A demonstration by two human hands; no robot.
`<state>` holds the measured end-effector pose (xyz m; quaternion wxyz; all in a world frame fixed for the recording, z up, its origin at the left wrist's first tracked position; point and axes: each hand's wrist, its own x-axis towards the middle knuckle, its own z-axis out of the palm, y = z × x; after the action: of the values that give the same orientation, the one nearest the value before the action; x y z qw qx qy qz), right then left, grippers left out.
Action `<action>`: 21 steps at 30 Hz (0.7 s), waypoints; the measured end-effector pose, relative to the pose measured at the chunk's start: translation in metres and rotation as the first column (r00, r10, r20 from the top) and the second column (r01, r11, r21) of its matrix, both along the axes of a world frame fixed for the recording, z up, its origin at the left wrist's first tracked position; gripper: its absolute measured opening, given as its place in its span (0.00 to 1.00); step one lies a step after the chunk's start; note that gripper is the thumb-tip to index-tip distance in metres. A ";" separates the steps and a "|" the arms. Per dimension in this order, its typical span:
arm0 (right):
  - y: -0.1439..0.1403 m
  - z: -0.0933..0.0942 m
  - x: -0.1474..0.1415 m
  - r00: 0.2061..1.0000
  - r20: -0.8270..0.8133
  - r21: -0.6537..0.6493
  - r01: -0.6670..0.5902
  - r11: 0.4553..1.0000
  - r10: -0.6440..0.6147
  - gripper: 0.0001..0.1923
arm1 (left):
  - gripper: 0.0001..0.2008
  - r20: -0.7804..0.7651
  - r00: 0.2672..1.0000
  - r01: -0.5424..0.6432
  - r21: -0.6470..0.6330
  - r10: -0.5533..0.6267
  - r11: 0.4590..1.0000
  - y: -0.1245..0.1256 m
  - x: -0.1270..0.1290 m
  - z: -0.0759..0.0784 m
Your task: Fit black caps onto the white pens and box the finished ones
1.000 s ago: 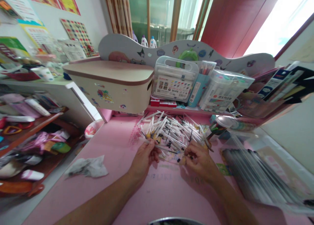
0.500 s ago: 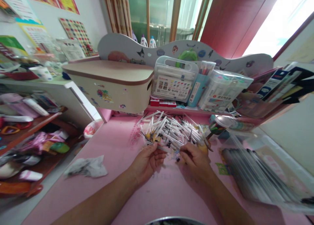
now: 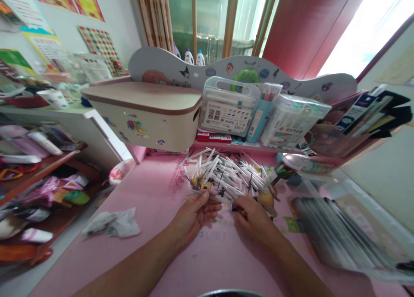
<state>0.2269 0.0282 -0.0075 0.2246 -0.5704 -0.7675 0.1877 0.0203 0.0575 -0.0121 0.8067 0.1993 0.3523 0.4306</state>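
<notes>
My left hand [image 3: 196, 213] pinches a thin whitish tube [image 3: 217, 198] between thumb and forefinger, its palm partly turned up and the other fingers loosely curled. To its right, my right hand [image 3: 255, 217] is closed, with thumb and forefinger pressed together at a small dark piece [image 3: 234, 209] too small to name. Just beyond both hands lies a loose heap of white tubes [image 3: 226, 169] mixed with thin black sticks. Yellowish bulb-shaped pieces [image 3: 267, 198] show among them. The right fingertips are close to the tube's end; I cannot tell if they touch it.
A clear plastic bin [image 3: 381, 228] holding long grey rods stands on the right of the pink desk [image 3: 155, 176]. A crumpled tissue [image 3: 113, 223] lies left. Behind are a lidded beige box [image 3: 145, 120] and marker cases [image 3: 226, 107]. A metal rim [image 3: 231, 293] shows at the near edge.
My right hand has shifted slightly left and down, nearer to the left hand. The left hand has turned slightly, still pinching the tube. The camera view has tilted a little.
</notes>
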 end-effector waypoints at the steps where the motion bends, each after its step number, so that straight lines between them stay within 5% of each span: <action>1: 0.000 0.000 0.000 0.997 -0.079 -0.022 0.018 1.000 -0.020 0.10 | 0.05 -0.013 1.000 0.005 -0.001 -0.005 1.000 0.000 0.000 0.000; 7: 0.001 -0.001 -0.002 0.906 -0.396 0.024 0.172 0.985 -0.149 0.10 | 0.04 -0.038 0.999 -0.003 0.014 0.003 1.000 -0.002 0.003 0.002; 21: 0.001 0.001 -0.007 0.897 -0.427 0.078 0.161 0.984 -0.113 0.09 | 0.04 -0.055 0.998 -0.016 0.018 0.017 1.000 -0.003 0.006 0.003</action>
<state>0.2201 0.0295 -0.0065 0.4289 -0.5557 -0.6681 0.2468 0.0263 0.0540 -0.0094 0.7911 0.2153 0.3724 0.4348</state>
